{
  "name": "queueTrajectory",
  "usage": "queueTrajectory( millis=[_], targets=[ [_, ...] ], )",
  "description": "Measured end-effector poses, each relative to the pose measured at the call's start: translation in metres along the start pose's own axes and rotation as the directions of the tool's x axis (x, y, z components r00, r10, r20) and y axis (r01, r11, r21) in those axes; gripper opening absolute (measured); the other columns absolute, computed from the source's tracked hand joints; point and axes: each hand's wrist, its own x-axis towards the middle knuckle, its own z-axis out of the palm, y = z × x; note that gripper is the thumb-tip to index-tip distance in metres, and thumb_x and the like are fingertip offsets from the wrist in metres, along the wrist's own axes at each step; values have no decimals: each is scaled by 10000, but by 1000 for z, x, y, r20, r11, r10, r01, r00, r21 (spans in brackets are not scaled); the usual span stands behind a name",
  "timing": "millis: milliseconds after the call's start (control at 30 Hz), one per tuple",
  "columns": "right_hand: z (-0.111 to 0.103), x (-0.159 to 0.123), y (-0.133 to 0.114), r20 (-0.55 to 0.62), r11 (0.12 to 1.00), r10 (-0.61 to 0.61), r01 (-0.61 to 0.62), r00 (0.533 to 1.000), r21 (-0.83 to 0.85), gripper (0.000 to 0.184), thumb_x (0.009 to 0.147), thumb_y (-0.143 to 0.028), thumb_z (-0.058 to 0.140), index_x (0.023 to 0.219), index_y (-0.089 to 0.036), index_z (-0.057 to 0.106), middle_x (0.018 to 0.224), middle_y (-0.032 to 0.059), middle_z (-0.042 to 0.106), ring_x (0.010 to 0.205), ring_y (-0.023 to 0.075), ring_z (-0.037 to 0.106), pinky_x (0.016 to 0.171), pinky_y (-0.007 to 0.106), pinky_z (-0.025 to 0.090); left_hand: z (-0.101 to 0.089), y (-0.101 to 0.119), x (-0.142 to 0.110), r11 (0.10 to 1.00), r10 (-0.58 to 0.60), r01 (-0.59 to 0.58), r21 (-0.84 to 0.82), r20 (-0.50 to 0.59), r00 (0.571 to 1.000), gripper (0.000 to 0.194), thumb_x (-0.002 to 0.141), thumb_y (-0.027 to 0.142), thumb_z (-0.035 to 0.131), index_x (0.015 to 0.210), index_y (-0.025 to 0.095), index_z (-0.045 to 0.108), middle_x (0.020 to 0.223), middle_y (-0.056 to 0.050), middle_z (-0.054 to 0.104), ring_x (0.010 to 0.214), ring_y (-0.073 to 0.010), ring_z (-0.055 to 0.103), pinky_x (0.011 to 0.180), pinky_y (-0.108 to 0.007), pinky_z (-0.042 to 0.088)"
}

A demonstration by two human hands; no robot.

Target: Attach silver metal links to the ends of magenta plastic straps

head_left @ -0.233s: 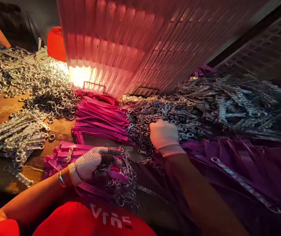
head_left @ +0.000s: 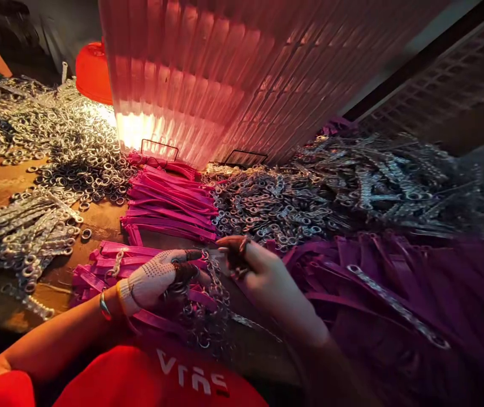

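Note:
My left hand (head_left: 157, 280), in a white dotted glove with dark fingertips, is closed around several metal rings (head_left: 177, 289). Linked metal chain pieces (head_left: 219, 288) hang beside its fingertips, over pink straps (head_left: 117, 257). To the right, my right hand (head_left: 267, 282), also gloved, has thumb and fingers curled together, facing the left fingertips with a small gap between. A small metal link seems to be in its grip, partly hidden by the dark fingertips. Behind it spreads a heap of metal links (head_left: 267, 203).
A bundle of pink straps (head_left: 169, 200) lies beyond my left hand. Loose rings (head_left: 98, 169) and braided metal strips (head_left: 34, 232) cover the left. Purple straps (head_left: 364, 271) lie at right. A red lamp (head_left: 93, 73) glows against an upright ribbed panel (head_left: 208, 73).
My right hand has come back from the heap of links, toward me and left, close to my left hand. The left hand has stayed nearly in place.

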Motion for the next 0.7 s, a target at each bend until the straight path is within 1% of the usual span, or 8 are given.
queueTrajectory(
  millis=[100, 167, 200, 267, 367, 467, 567, 700],
  targets=[
    [31, -17, -25, 75, 993, -94, 88, 993, 82, 539, 746, -25, 486, 1227, -235, 606, 1123, 51, 671, 1023, 201, 618, 898, 319, 488, 6, -5, 0, 994, 88, -86, -60, 31, 996, 414, 818, 267, 692, 1214, 160, 641, 922, -81, 709, 599, -94, 592, 560, -199, 474],
    [44, -19, -34, 84, 991, -118, 111, 989, 75, 620, 677, 31, 446, 1204, -241, 629, 1141, 50, 673, 1060, 203, 606, 938, 338, 472, 7, -9, -1, 987, 119, -113, -116, 48, 992, 321, 812, 200, 673, 1130, 156, 682, 933, -63, 702, 776, -163, 653, 722, -271, 523],
    [47, -18, -36, 86, 991, -116, 109, 990, 83, 649, 646, 46, 429, 1191, -238, 637, 1140, 48, 677, 1061, 201, 606, 946, 344, 469, 7, -10, -2, 986, 106, -97, -136, 56, 993, 295, 809, 173, 661, 1102, 152, 691, 917, -55, 701, 800, -179, 658, 743, -289, 525],
    [48, -16, -36, 117, 990, -81, 66, 990, 123, 646, 628, 43, 443, 1184, -221, 639, 1120, 48, 686, 1029, 197, 618, 928, 339, 483, 4, -13, -4, 987, 39, -30, -158, 55, 998, 244, 795, 138, 644, 1031, 125, 703, 827, -47, 694, 725, -168, 650, 690, -278, 521],
    [44, -16, -32, 135, 986, -3, -19, 991, 163, 523, 686, -41, 538, 1179, -188, 634, 1053, 49, 703, 953, 197, 641, 878, 325, 508, -4, -15, -9, 981, -61, 58, -188, -8, 998, 145, 736, 127, 647, 862, 82, 703, 670, -44, 658, 542, -117, 580, 528, -217, 470],
    [44, -19, -29, 101, 990, 29, -43, 994, 136, 448, 748, -127, 569, 1190, -179, 624, 1034, 58, 706, 936, 205, 648, 857, 327, 515, -9, -16, -13, 972, -101, 99, -212, -2, 995, 223, 708, 135, 642, 917, 87, 707, 665, -48, 664, 474, -98, 543, 445, -194, 419],
    [50, -24, -30, 113, 996, -2, -7, 994, 86, 512, 740, -89, 539, 1236, -198, 598, 1119, 72, 687, 1024, 221, 630, 900, 347, 499, -6, -19, -13, 972, -32, 36, -234, 22, 999, 268, 718, 125, 655, 980, 97, 706, 736, -61, 691, 566, -124, 609, 534, -219, 485],
    [61, -29, -33, 138, 1000, -30, 30, 990, 2, 671, 637, 3, 467, 1252, -230, 600, 1124, 67, 680, 1046, 234, 610, 932, 387, 478, 0, -26, -12, 967, 68, -69, -244, -10, 998, 202, 688, 127, 695, 887, 98, 706, 708, -46, 683, 615, -145, 623, 612, -259, 517]
  ],
)
